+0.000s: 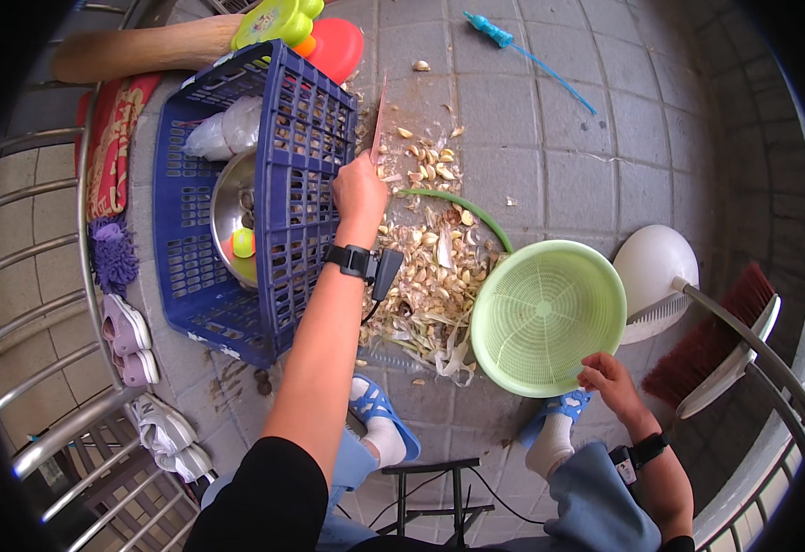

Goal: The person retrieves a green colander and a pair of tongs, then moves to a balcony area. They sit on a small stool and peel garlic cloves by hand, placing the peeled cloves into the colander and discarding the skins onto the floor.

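Observation:
My left hand (361,192) is closed around the near end of a thin, flat reddish piece (379,121), seen almost edge-on beside the blue plastic basket (316,179). Loose garlic cloves (430,238) and papery skins (437,345) are spread on the paving to the right of my left forearm. A pale green plastic colander (544,303) sits at the right edge of this pile, with nothing in it. At its near right rim are the curled fingers of my right hand (609,386); whether they grip the rim is unclear. Behind the colander arches a green strip (468,207).
A steel bowl (226,200) and a plastic bag (226,131) are inside the basket. Right of the colander are a white dustpan (654,269) and a red-bristled broom (713,345). A blue toy (492,29) lies farther out. Metal railings (36,241) and shoes (129,338) line the left.

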`<state>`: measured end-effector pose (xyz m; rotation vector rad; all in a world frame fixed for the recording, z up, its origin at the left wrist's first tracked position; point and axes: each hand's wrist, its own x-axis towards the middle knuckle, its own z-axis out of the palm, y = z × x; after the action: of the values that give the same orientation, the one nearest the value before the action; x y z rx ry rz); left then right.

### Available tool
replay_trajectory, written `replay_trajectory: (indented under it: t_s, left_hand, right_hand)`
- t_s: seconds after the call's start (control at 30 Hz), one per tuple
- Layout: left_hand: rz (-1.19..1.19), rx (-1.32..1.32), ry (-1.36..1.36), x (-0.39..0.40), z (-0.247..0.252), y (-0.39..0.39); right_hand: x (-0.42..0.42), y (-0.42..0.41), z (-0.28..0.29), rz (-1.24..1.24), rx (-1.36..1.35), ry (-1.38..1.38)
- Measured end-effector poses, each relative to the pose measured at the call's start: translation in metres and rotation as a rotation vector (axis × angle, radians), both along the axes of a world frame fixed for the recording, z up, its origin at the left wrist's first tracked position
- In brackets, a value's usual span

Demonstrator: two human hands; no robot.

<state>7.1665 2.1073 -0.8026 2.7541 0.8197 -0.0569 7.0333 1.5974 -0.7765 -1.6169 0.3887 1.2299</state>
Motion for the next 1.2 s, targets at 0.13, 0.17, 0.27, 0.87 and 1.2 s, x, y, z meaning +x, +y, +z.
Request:
replay_trajectory:
  t_s: [0.13, 0.17, 0.27, 0.87, 1.2]
  left_hand:
    - [0.101, 0.071, -0.054, -0.006, 0.022, 0.004]
    - [0.13, 0.088, -0.047, -0.006, 0.019, 0.013]
    - [0.054, 0.07, -0.01, -0.007, 0.007, 0.022]
    - [-0.234, -0.141, -0.135, -0.061, 0.082, -0.051]
    - [-0.581, -0.235, -0.216, -0.118, 0.173, -0.022]
  right_hand:
    - [0.002, -0.003, 0.001, 0.016, -0.028, -0.008]
    - [0.002, -0.005, 0.002, 0.025, -0.027, -0.005]
    - [0.003, -0.004, 0.001, 0.04, -0.019, -0.011]
    - [0.046, 0.112, 0.073, 0.061, 0.272, -0.26]
    - [0.127, 0.315, 0.049, -0.067, 0.292, -0.11]
